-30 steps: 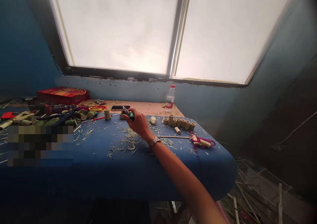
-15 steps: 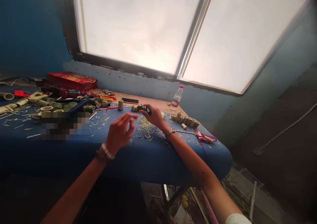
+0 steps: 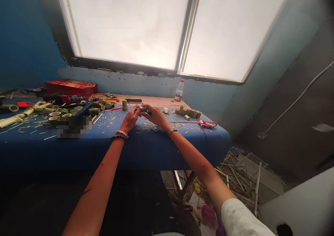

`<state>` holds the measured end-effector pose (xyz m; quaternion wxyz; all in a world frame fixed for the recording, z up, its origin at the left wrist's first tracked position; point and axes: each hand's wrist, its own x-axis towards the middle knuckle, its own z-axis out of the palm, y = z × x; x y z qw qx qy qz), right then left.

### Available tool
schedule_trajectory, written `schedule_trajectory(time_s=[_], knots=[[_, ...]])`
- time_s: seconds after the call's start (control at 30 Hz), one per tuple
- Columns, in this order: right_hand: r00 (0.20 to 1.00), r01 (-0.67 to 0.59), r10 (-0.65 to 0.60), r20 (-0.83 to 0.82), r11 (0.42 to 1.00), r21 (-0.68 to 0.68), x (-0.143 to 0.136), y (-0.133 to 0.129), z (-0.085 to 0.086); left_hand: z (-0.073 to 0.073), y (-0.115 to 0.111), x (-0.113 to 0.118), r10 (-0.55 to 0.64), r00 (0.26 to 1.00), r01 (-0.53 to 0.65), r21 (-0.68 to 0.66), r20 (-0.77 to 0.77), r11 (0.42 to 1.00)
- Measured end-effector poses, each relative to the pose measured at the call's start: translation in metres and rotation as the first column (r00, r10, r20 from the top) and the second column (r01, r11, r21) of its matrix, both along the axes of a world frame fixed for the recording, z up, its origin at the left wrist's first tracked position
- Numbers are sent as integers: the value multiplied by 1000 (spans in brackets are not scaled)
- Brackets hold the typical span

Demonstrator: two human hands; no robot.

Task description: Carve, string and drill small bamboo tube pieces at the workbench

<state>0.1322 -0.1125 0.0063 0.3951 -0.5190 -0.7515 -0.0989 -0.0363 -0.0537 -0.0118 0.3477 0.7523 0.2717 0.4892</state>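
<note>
My right hand (image 3: 156, 117) is closed around a small knife (image 3: 147, 111) with a dark green handle, its pale blade pointing left. My left hand (image 3: 131, 118) meets it from the left, fingers pinched together by the blade; whatever they grip is hidden. Both hands are just above the blue-covered table (image 3: 156, 149), over scattered bamboo shavings (image 3: 149, 125). Just behind my left hand an upright bamboo tube (image 3: 124, 104) stands. A short pale bamboo piece (image 3: 166, 110) lies beyond my right hand.
Short bamboo tubes (image 3: 191, 112) line up on the right, near a bundle of pink cord (image 3: 208, 124). Behind stand a water bottle (image 3: 179, 91) and a black phone (image 3: 134, 101). Cut bamboo, tools and a red box (image 3: 70, 87) crowd the left.
My left hand has moved in from being apart, with fingers loose, to meet my right hand at the knife. The view has shifted slightly; the table things stay put.
</note>
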Motion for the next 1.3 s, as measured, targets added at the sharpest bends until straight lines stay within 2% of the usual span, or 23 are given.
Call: schedule_trajectory(time_s=[0.13, 0.23, 0.33, 0.5, 0.63, 0.83, 1.17, 1.3], knots=[[993, 112, -110, -44, 993, 38, 8, 1, -3, 0, 2, 2, 39, 993, -30, -77, 111, 997], [989, 144, -143, -22, 989, 20, 9, 3, -6, 2, 0, 1, 32, 992, -11, -168, 124, 986], [995, 91, -91, 32, 996, 6, 7, 3, -7, 5, -3, -1, -16, 991, 48, -240, 134, 970], [995, -90, 88, 56, 996, 27, 7, -2, -5, 10, -8, -3, -5, 978, 67, -291, 210, 954], [980, -189, 189, 62, 982, -14, 5, -5, -4, 12, -11, -3, -30, 975, 102, -329, 218, 939], [980, -188, 193, 55, 979, -82, 4, -6, 0, 11, -9, -2, -43, 974, 129, -389, 222, 912], [968, -230, 239, 76, 967, -106, 5, -10, 4, 10, -9, -2, -80, 969, 159, -346, 232, 925], [965, -239, 251, 80, 962, -130, 3, -12, 5, 11, -8, -3, -110, 963, 196, -358, 246, 913]])
